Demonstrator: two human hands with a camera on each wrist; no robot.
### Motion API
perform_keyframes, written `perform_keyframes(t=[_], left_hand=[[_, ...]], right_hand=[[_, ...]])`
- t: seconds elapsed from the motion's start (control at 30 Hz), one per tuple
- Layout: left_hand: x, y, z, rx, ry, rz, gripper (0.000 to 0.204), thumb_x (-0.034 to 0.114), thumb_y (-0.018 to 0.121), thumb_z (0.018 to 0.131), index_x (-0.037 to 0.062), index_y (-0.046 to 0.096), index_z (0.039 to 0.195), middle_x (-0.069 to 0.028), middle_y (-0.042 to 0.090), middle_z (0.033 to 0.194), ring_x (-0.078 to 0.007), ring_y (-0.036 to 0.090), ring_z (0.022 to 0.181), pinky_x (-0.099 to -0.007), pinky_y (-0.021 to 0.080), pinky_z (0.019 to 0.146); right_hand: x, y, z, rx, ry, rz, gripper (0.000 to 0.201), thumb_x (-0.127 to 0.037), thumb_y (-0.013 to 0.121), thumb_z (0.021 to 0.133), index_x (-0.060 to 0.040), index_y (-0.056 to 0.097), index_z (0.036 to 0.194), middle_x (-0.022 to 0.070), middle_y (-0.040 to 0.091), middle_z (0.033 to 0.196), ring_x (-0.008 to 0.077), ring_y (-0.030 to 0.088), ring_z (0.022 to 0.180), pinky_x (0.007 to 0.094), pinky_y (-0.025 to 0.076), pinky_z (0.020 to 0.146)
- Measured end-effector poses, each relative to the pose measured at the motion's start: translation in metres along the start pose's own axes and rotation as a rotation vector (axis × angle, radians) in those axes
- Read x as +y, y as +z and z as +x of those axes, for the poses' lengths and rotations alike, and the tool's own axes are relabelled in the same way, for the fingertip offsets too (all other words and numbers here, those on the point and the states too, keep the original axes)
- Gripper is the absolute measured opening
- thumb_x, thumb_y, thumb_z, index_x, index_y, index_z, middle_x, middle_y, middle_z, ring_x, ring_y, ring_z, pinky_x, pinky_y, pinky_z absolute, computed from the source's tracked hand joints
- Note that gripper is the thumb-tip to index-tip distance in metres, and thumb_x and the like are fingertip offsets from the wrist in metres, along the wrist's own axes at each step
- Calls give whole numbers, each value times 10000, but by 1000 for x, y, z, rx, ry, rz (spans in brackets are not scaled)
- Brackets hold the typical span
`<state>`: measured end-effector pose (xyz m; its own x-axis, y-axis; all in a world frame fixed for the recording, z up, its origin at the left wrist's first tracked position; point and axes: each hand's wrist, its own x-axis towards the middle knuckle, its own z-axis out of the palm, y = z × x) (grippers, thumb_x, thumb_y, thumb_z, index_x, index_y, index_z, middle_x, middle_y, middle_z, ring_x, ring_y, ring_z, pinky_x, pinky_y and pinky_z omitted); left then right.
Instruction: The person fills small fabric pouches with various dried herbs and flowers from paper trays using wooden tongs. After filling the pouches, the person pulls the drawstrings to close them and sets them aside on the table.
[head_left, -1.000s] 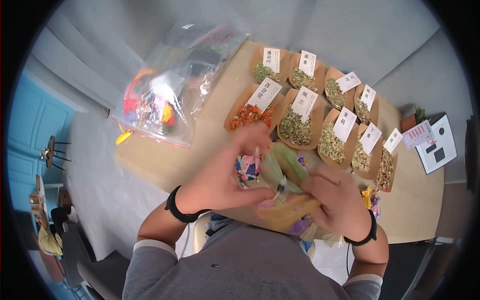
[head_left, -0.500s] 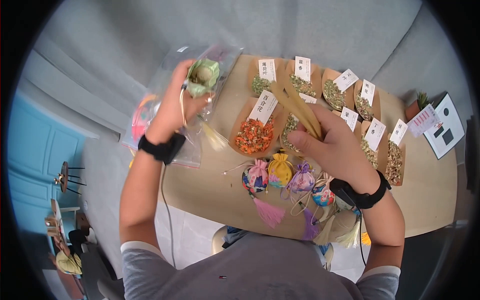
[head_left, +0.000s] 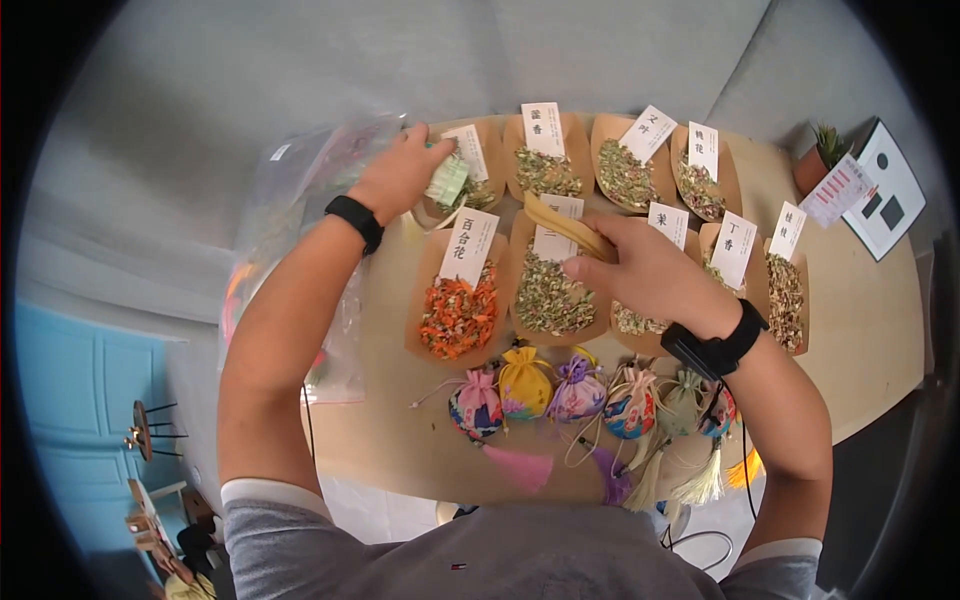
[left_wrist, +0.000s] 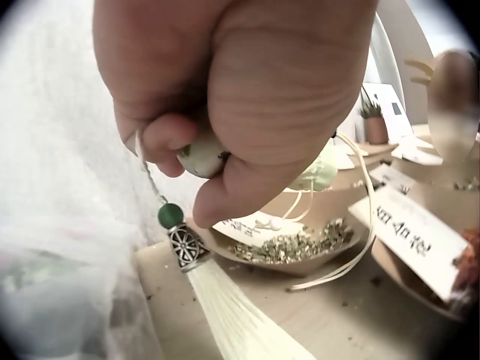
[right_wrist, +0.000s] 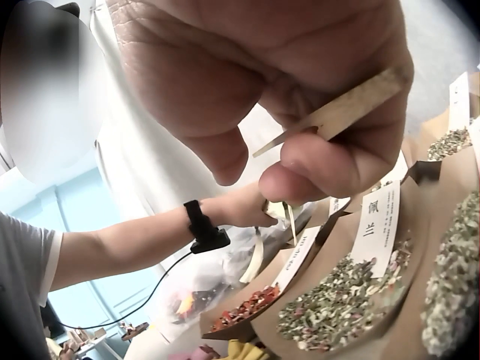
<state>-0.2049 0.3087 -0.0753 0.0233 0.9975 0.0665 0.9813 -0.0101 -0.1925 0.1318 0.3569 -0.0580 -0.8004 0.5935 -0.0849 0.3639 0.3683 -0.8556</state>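
Note:
A pale green pouch (head_left: 449,181) is gripped by my left hand (head_left: 398,176) over the back-left paper tray (head_left: 489,132). In the left wrist view, a cream tassel (left_wrist: 232,311) with a green bead (left_wrist: 170,216) hangs beside the curled fingers (left_wrist: 247,184). My right hand (head_left: 665,272) holds wooden tongs (head_left: 568,228) above the middle front tray. Through the right wrist view, one tong arm (right_wrist: 337,112) lies across the curled fingers (right_wrist: 315,169).
Several paper trays of dried herbs with labels fill the table (head_left: 390,440). Small drawstring pouches with tassels, among them a yellow one (head_left: 525,385), lie in front. A clear plastic bag (head_left: 300,200) is at the left, a potted plant (head_left: 818,165) at the right.
Both hands have come apart from the front middle, the right one now with the tongs. Lately the left hand has carried the green pouch from above the plastic bag to the back-left tray.

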Motion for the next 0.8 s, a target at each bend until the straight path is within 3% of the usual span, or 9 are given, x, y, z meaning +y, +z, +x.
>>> perform_keyframes(t=[0.07,0.13,0.23,0.27,0.37,0.5,0.6,0.67,0.8], left_hand=[[-1,1,10,-41,7,32,485,-6,548,883,141,539,1346,-178,509,1216,-380,564,1148,-444,526,924],[-3,5,13,-86,-1,63,465,15,532,901,146,544,1347,-172,508,1219,-374,559,1157,-441,531,918],[-4,10,15,-2,84,109,540,13,620,836,163,558,1351,-167,514,1228,-386,558,1128,-432,535,915],[-4,11,16,-1,97,108,550,5,622,829,165,558,1351,-167,516,1223,-384,555,1131,-428,537,909],[-6,12,17,23,135,106,566,-9,620,822,164,549,1356,-162,523,1208,-380,555,1129,-427,539,901],[-2,1,13,2,102,100,569,-67,571,822,146,549,1349,-129,521,1217,-354,547,1166,-424,541,905],[-5,-4,10,-6,80,8,561,-85,571,818,131,546,1334,-137,528,1194,-365,544,1164,-437,521,923],[-12,-1,9,-14,60,-55,559,-85,592,810,123,543,1327,-145,528,1183,-377,542,1161,-439,506,936],[-28,4,7,-19,67,-252,581,-64,670,782,105,531,1321,-165,525,1166,-405,536,1154,-432,466,969]], right_hand=[[1,-5,14,21,-37,-31,443,-326,709,921,35,636,1166,136,674,854,241,663,783,368,516,727],[-6,-11,27,-72,35,-180,386,-304,651,945,48,643,1103,191,673,842,325,677,793,409,518,728],[3,-9,56,-75,8,-266,351,-278,596,960,58,643,1051,239,672,851,395,671,821,451,522,745],[5,-2,65,-12,-74,-247,266,-185,555,965,43,624,1084,211,650,805,356,653,740,433,505,687],[6,-1,81,-134,-50,-410,257,-127,561,923,40,640,1102,225,661,818,387,664,767,464,514,707],[10,4,94,-118,-65,-414,297,-91,566,895,35,652,1150,236,674,852,379,675,792,455,526,724],[10,5,98,-24,-190,-396,335,-85,576,890,27,653,1197,240,688,905,375,684,811,438,541,734],[6,4,100,-142,-69,-414,343,-88,572,896,26,655,1209,234,698,968,364,692,850,424,547,761],[9,9,109,-139,-4,-334,324,-96,576,900,27,666,1185,228,696,982,359,687,823,420,543,746]])
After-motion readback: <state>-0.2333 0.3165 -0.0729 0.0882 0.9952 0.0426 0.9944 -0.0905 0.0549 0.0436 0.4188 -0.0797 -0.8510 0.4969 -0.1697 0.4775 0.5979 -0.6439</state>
